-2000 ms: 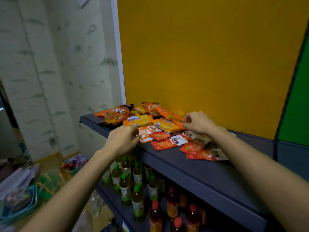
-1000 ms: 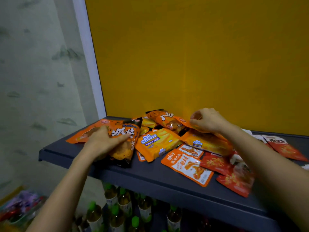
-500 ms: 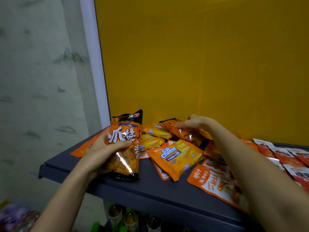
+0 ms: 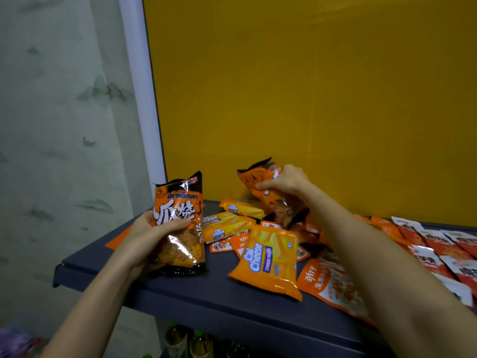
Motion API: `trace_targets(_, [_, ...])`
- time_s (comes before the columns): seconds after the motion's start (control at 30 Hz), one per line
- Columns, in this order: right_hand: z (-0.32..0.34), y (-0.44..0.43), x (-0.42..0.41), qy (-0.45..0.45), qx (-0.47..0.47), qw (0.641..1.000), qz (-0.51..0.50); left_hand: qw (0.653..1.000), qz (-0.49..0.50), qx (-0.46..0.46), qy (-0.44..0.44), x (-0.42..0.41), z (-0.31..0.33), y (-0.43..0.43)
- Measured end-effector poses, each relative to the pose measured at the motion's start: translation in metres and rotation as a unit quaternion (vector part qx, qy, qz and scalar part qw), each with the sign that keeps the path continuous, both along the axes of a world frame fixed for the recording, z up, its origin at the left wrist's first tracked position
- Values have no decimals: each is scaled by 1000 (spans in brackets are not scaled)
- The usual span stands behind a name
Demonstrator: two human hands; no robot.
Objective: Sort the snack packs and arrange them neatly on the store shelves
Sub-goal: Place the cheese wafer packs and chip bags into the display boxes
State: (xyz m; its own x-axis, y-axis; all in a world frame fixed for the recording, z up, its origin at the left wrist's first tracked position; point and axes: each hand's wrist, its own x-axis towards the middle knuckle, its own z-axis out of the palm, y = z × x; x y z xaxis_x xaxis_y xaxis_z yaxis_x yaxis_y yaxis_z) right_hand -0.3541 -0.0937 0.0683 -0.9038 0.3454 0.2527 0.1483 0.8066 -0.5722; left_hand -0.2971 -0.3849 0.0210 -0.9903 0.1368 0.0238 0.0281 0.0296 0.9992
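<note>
Sorting snacks on the shelf
Left grip curls round an upright orange bag near the shelf's front left corner; right grip pinches a tilted bag (same orange-black kind) near the back edge.

Small shop, by the look. Dark display shelf against a yellow back panel, heaped with sealed snack packs, several of one brand. Drink bottles stand on the tier below. Wallpapered wall at left.

Single head-worn wide-angle view, looking forward and down, close over the dark shelf, yellow back panel straight ahead
</note>
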Motion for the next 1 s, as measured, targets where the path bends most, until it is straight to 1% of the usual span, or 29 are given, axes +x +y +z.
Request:
trace_targets(0.07, [10, -5, 6, 78, -89, 993, 6, 1000, 5, 23, 20, -2, 3, 3])
trace_targets(0.17, [24, -11, 19, 172, -223, 959, 39, 997, 22, 42, 62, -3, 9, 11])
trace_targets(0.23, [32, -10, 24, 215, -283, 934, 49, 995, 33, 44, 85, -3, 15, 17])
trace_targets(0.3, [37, -7, 32, 244, -312, 917, 43, 993, 41, 49, 100, -5, 20, 23])
trace_targets(0.5, [50, 34, 87, 306, -341, 888, 22, 979, 40, 51, 194, 2, 49, 70])
trace_targets(0.6, [51, 63, 125, 295, -326, 898, -7, 973, 4, 52, 223, 15, 60, 114])
trace_targets(0.73, [39, 117, 186, 279, -286, 913, -84, 969, -82, 58, 226, 45, 62, 187])
trace_targets(0.87, [25, 175, 259, 264, -276, 912, -148, 963, -168, 63, 203, 87, 56, 267])
trace_targets(1.0, [13, 230, 343, 247, -264, 909, -209, 954, -232, 63, 181, 142, 48, 344])
